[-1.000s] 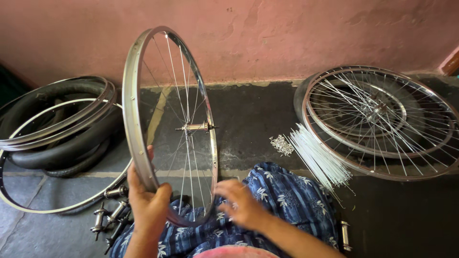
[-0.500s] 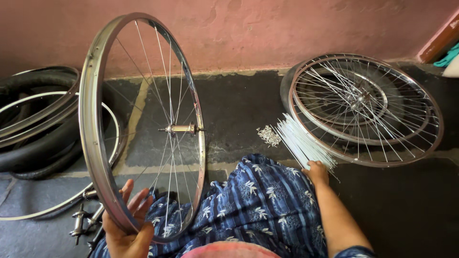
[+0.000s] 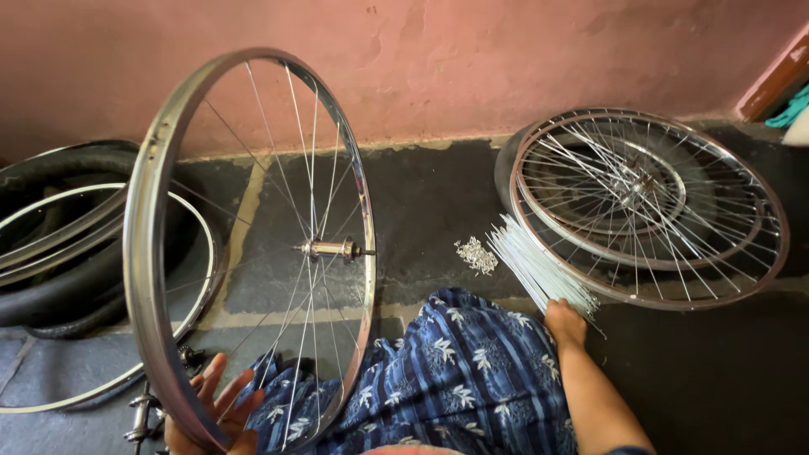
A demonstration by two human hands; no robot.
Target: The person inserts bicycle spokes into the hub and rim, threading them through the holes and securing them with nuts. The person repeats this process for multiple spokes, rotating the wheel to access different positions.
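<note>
On the floor by the bundle of thin silver spokes (image 3: 539, 271): right hand (image 3: 565, 324) still there, fingers seemingly clamped on spokes; left hand (image 3: 212, 410), fingers spread, still propping upright silver spoked wheel rim (image 3: 145, 278).

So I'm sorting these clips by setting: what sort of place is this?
Probably a floor-level bicycle wheel repair spot. The left hand steadies an upright spoked wheel, the right hand reaches a bundle of loose spokes, and finished wheels and tyres lie around.

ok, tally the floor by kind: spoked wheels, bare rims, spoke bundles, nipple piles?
Spoked wheels: 3, one upright in the left hand, two stacked
Bare rims: 2
Spoke bundles: 1, under the right hand
Nipple piles: 1
Total: 7
</note>
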